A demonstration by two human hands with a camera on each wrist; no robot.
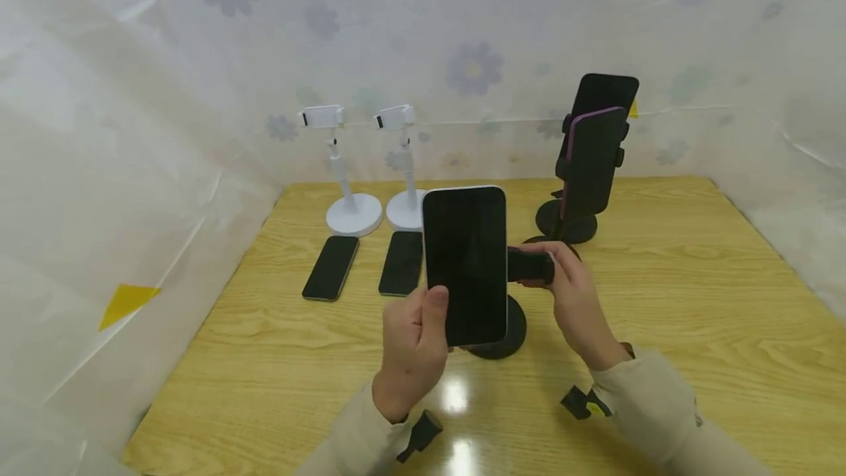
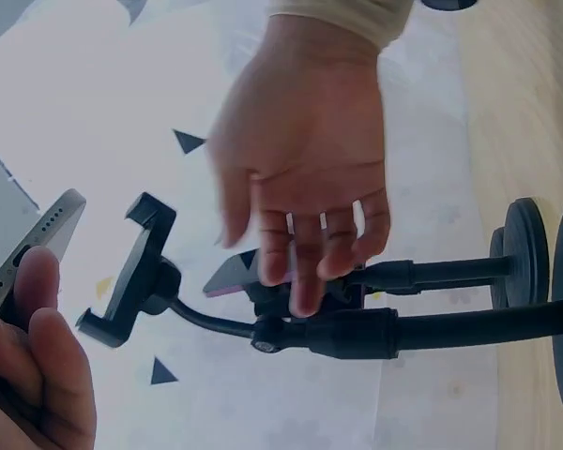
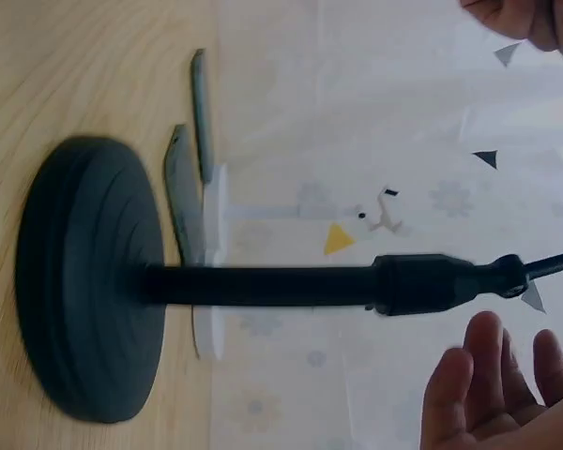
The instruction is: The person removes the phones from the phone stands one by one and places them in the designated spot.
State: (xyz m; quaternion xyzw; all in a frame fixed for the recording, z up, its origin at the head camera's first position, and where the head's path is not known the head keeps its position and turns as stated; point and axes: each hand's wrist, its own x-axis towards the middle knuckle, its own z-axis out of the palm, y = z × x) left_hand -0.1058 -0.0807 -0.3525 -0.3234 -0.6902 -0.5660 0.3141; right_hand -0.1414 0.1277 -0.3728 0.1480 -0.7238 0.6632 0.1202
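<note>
My left hand [image 1: 413, 347] grips a dark-screened smartphone [image 1: 466, 267] with a pale frame, upright, thumb over its lower left edge. Behind the phone is a black phone stand with an empty clamp [image 1: 531, 267] and a round base [image 1: 507, 333], partly covered by the phone. My right hand [image 1: 573, 296] is at the clamp's right side in the head view. From the left wrist, the right hand [image 2: 310, 169] shows its palm with fingers loosely extended, apart from the clamp [image 2: 131, 277]. In the right wrist view its fingers [image 3: 483, 370] lie near the stand's joint [image 3: 509, 277].
Two white phone stands [image 1: 353, 213] are at the back left, with two smartphones [image 1: 330, 268] lying flat before them. At the back right, black stands hold a dark phone [image 1: 606, 90] and a purple-edged phone [image 1: 595, 164]. A flower-patterned sheet [image 1: 423, 42] surrounds the wooden table [image 1: 264, 380].
</note>
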